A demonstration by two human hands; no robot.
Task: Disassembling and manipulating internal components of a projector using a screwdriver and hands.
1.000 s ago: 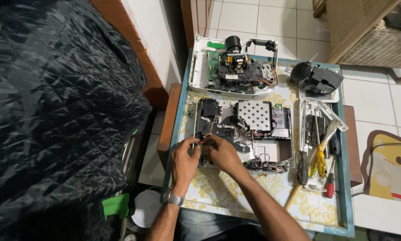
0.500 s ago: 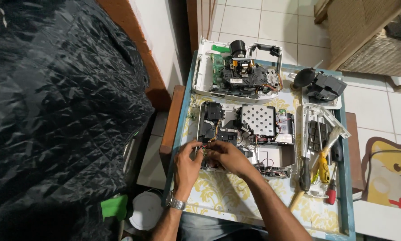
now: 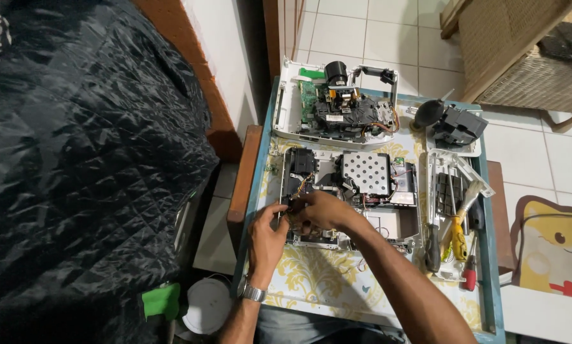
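An opened electronic device (image 3: 356,185) with a perforated metal shield, wires and black parts lies on a small table (image 3: 311,286) covered by a yellow-patterned cloth. Both of my hands work at its near left corner. My left hand (image 3: 267,239), with a wristwatch, pinches at the device's left edge. My right hand (image 3: 321,210) rests on top of the same corner with fingers curled on a small part; what it grips is hidden.
A second opened device (image 3: 343,108) with a lens sits at the table's far end. A white tray (image 3: 454,210) with screwdrivers and a brush lies on the right. A black part (image 3: 458,124) sits far right. A dark quilted cover (image 3: 76,159) fills the left.
The camera view shifted slightly. My hands stayed at the device's near left corner, with the fingers closing in a little tighter together.
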